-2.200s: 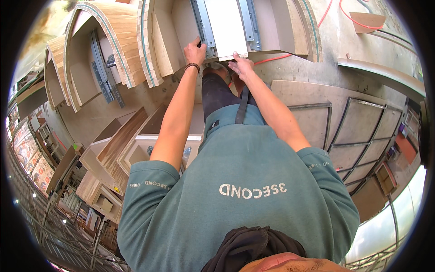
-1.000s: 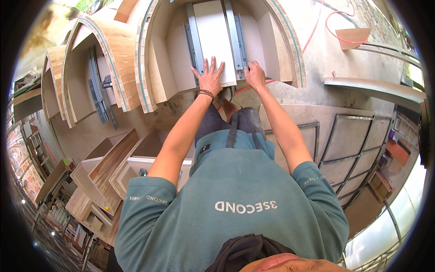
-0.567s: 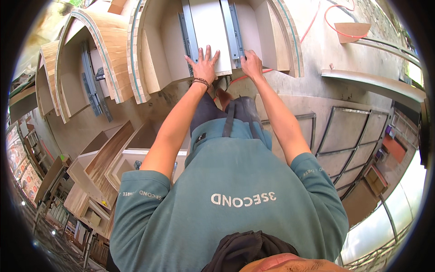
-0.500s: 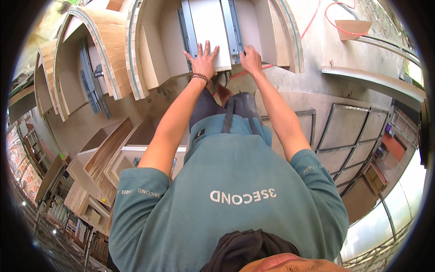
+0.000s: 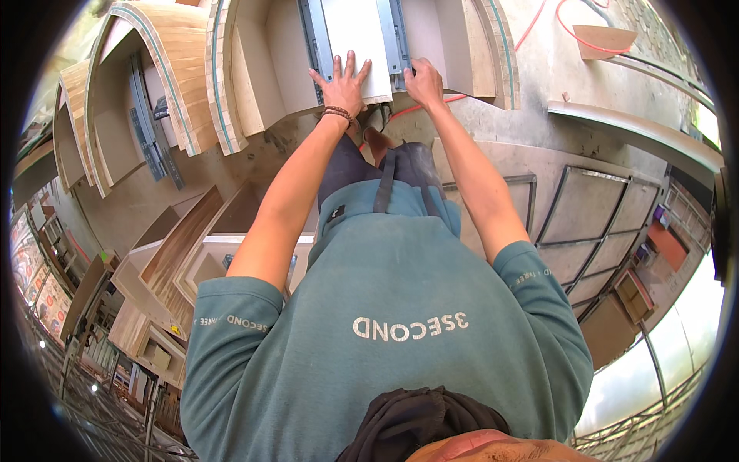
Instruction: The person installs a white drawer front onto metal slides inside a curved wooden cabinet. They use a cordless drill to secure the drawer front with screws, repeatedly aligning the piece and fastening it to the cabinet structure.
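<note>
A white panel (image 5: 356, 35) lies between two grey metal drawer slides inside a curved wooden cabinet piece (image 5: 262, 77) in front of me. My left hand (image 5: 343, 86) rests flat on the near part of the panel, its fingers spread. The fingertips reach toward the left drawer slide (image 5: 314, 35). At the near end of the right drawer slide (image 5: 396, 38), my right hand (image 5: 425, 82) is closed, with thumb and forefinger against the metal. Its curled fingers hide part of that end.
To the left stand more curved cabinet pieces (image 5: 115, 108), one with loose drawer slides (image 5: 150, 127) in it. Wooden boxes (image 5: 154, 269) lie behind on that side. To the right are a black metal frame (image 5: 593, 212), a long pale board (image 5: 623, 127) and an orange-red hose (image 5: 560, 27).
The cabinet, the panel and both hands sit slightly higher in the picture. Both hands keep the same places on the panel and the right slide.
</note>
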Demonstrator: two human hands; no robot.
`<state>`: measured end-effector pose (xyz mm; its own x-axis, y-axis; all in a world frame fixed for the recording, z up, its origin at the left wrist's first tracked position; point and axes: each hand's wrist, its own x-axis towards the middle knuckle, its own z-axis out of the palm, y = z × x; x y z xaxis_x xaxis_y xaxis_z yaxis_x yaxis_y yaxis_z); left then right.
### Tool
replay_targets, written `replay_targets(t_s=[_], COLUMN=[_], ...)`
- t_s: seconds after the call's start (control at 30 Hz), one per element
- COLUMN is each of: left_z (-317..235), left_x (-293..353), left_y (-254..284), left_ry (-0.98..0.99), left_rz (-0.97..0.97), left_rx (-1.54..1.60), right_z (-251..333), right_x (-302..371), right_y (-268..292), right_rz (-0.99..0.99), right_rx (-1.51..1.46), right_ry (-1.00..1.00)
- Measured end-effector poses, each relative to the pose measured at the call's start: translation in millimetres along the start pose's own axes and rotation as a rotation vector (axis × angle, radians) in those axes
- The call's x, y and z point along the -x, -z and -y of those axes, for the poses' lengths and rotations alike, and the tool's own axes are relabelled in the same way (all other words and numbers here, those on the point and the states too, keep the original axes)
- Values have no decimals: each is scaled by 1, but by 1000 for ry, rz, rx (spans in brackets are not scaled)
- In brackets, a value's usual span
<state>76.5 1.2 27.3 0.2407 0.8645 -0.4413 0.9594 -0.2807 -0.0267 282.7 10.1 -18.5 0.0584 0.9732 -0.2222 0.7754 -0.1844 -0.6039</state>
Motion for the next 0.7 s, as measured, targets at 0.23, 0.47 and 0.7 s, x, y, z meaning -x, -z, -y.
replay_targets(t_s=[0.23, 0.47, 0.7], left_z=[1, 1, 2], left_x=[-3, -1, -1], left_y=[-5, 0, -5], left_ry=[-2, -15, -3], left_rz=[-5, 20, -14], left_rx=[-24, -13, 28], right_z=[-2, -13, -15], right_x=[-3, -5, -12], right_y=[-1, 4, 7], right_rz=[17, 62, 110], right_rx=[-1, -87, -121], right_ry=[8, 44, 53])
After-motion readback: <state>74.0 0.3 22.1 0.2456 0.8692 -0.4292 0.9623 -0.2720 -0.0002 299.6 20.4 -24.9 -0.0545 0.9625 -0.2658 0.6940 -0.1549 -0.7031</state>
